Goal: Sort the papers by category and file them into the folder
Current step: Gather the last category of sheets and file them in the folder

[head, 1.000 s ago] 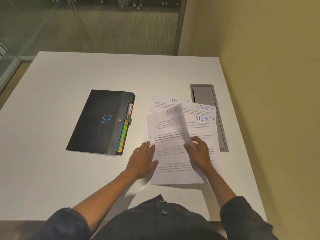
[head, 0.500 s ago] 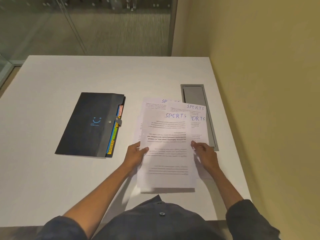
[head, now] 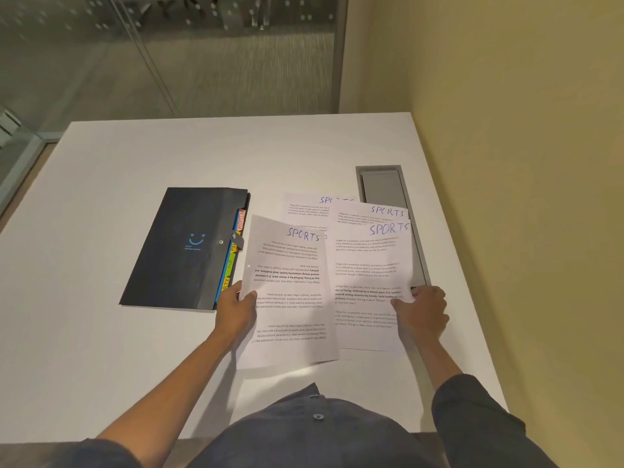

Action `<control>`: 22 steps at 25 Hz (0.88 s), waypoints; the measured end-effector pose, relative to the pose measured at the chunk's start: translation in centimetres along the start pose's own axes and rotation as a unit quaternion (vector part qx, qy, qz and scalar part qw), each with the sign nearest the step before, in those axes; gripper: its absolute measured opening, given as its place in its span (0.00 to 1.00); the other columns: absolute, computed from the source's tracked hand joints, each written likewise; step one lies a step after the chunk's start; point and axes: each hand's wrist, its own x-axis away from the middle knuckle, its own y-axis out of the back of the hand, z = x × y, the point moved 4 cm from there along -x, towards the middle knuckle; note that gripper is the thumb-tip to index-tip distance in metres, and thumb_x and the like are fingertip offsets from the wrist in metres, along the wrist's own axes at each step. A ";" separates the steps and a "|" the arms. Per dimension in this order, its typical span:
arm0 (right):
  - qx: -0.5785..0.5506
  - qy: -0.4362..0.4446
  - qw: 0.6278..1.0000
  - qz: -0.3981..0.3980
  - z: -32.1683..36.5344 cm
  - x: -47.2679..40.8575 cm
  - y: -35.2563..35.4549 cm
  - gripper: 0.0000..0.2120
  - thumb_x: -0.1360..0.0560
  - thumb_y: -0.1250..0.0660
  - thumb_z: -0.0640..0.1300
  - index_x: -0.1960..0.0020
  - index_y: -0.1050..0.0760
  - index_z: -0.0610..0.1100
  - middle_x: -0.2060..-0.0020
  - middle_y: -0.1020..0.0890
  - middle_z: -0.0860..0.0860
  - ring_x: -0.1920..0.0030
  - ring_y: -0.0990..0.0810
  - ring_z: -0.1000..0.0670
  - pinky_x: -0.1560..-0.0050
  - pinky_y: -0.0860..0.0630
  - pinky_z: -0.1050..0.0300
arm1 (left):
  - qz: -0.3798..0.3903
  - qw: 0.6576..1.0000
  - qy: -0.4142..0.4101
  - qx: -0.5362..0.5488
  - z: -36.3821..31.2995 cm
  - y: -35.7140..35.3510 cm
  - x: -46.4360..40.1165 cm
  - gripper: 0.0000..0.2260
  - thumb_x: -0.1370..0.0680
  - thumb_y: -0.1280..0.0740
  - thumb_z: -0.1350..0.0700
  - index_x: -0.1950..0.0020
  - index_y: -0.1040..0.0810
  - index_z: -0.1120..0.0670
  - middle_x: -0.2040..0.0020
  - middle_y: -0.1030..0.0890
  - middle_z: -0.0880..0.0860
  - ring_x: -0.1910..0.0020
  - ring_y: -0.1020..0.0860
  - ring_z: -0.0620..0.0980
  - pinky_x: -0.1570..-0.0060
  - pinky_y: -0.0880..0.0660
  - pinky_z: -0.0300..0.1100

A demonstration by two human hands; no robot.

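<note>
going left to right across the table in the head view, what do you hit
black folder with a blue smiley → its coloured index tabs → left hand → white sheet headed SPORTS that it holds → right hand → grey metal cable hatch

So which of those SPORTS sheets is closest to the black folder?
The sheet that the left hand holds by its left edge. Its edge reaches the folder's coloured tabs, while the other SPORTS sheets lie farther right, under the right hand.

Table [head: 101, 265] left of folder [head: 182, 248] open — wall [head: 506, 197] right
</note>
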 end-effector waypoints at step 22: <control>-0.437 0.045 0.859 0.262 6.2 5.4 3.2 0.13 0.21 0.34 0.39 0.37 0.26 0.43 0.46 0.16 0.46 0.55 0.13 0.49 0.61 0.18 0.58 | 0.093 0.973 -0.211 -0.012 -7.0 -0.3 2.6 0.30 0.21 0.41 0.69 0.25 0.42 0.45 0.33 0.35 0.32 0.37 0.28 0.35 0.47 0.25 0.29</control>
